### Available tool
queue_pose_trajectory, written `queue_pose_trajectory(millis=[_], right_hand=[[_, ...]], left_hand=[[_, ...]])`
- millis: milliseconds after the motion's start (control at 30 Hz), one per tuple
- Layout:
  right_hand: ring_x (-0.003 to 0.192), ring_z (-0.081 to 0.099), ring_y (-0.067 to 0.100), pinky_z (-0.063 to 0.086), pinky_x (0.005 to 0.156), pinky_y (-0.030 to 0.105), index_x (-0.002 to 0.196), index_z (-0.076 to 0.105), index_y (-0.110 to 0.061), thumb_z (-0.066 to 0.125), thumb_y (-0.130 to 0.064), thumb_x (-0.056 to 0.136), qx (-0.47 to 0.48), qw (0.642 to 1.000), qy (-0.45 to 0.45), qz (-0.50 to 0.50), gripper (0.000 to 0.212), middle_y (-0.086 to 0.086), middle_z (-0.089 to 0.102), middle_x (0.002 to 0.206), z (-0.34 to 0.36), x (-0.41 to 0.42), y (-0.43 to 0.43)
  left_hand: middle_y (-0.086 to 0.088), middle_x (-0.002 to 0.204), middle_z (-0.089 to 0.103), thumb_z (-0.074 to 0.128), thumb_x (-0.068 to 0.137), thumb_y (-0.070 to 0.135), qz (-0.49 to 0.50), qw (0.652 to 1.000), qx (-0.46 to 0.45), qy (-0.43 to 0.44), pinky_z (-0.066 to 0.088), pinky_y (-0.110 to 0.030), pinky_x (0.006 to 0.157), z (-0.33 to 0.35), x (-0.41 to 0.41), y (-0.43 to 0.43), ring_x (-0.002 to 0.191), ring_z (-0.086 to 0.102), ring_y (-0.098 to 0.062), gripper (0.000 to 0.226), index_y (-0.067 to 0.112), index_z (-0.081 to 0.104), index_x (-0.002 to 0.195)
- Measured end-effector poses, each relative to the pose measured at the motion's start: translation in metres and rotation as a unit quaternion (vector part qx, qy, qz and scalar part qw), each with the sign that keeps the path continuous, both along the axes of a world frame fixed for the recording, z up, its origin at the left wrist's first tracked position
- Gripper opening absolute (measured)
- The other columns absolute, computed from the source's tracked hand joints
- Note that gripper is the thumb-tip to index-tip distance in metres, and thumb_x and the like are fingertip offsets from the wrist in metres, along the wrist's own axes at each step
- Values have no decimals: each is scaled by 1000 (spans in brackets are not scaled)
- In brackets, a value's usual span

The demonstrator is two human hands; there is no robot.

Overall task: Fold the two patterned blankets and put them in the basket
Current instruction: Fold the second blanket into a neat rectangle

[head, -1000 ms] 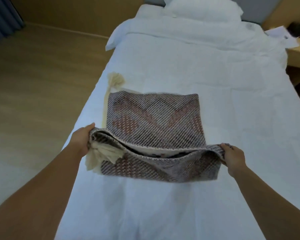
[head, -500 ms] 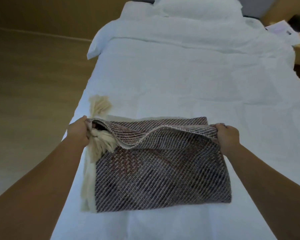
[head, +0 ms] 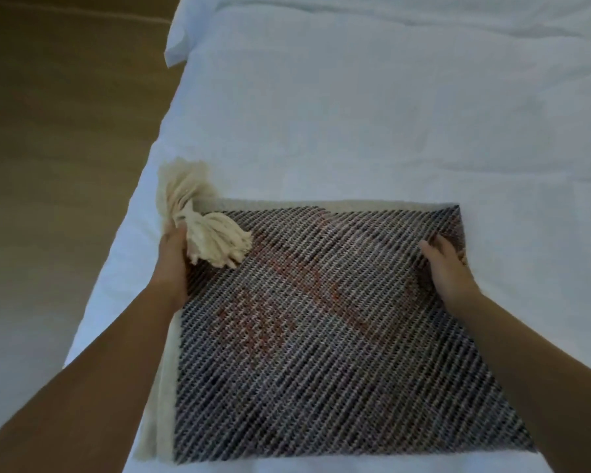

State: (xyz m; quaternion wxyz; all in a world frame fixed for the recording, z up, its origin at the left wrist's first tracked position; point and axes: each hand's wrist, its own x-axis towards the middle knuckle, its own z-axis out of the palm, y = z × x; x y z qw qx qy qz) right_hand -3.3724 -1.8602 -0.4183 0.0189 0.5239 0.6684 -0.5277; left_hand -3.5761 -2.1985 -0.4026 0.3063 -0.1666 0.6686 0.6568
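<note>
One patterned blanket [head: 321, 329], woven grey and white with a reddish motif and cream tassels [head: 215, 240], lies folded into a flat square on the white bed [head: 355, 114]. My left hand [head: 173, 264] lies along the blanket's left edge near the far corner, its fingertips partly under the tassels. Near the far right corner, my right hand [head: 446, 268] presses flat on the top layer with straight fingers. No second blanket or basket is in view.
The bed's left edge runs diagonally beside the blanket, with tan floor [head: 48, 165] beyond it. Rumpled white bedding stretches away behind and to the right of the blanket.
Both hands carried the near edge of the blanket up and over to the far edge and laid it down. The blanket now lies flat, and the view has tilted down and closer.
</note>
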Motion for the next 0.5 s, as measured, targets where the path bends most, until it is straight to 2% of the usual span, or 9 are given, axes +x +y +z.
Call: queue_pose_trajectory(millis=[33,100,167,233,300,367,400,500], right_hand=[[141,23,26,23,113,44,148,13,-29,42,-53,92,2,1000,-4,22,68,1,18,156,-4,1,-2],[144,12,23,15,117,45,148,9,-29,42,-54,91,30,996,-26,85,70,0,9,158,-9,5,-3],[145,4,22,8,118,41,149,10,-22,41,-51,92,141,973,-78,164,71,3,5,158,-9,12,-8],[145,8,27,8,117,42,148,16,-16,41,-51,92,269,940,-121,169,70,10,11,157,-7,26,-21],[141,16,33,12,115,48,146,21,-12,41,-50,92,317,931,-157,90,69,18,20,153,-4,50,-38],[137,23,38,17,113,53,145,21,-10,41,-47,92,311,931,-190,36,69,23,27,148,-4,80,-53],[135,26,40,20,111,54,145,20,-9,42,-47,91,306,929,-203,33,69,25,29,147,-3,95,-60],[126,38,44,31,103,55,144,21,-8,46,-49,89,302,926,-222,54,73,27,40,138,-1,127,-70]], left_hand=[[-7,126,58,32,94,55,25,999,29,-7,49,-30,86,-3,1,0,103,61,-19,57,12,54,125],[-7,124,60,27,93,59,61,992,108,-32,46,-35,92,-4,2,-1,109,59,-21,59,16,56,122],[-4,121,61,23,92,63,67,987,141,-40,43,-40,95,-1,0,-5,112,57,-23,60,22,55,122],[-2,118,63,24,92,63,63,987,148,-28,44,-40,94,2,6,-10,109,59,-21,60,23,56,123],[-4,120,65,41,91,56,35,997,72,-10,46,-40,95,-1,20,-14,108,61,-20,49,21,59,120],[-6,120,64,61,85,42,-16,996,-91,20,47,-43,95,-2,35,-14,107,61,-23,42,18,58,120],[-6,118,64,66,83,35,-38,988,-142,47,47,-41,93,-2,38,-13,104,61,-23,41,17,58,119],[-9,122,62,61,88,20,-62,983,-157,77,45,-30,83,8,27,0,100,59,-21,39,11,55,125]])
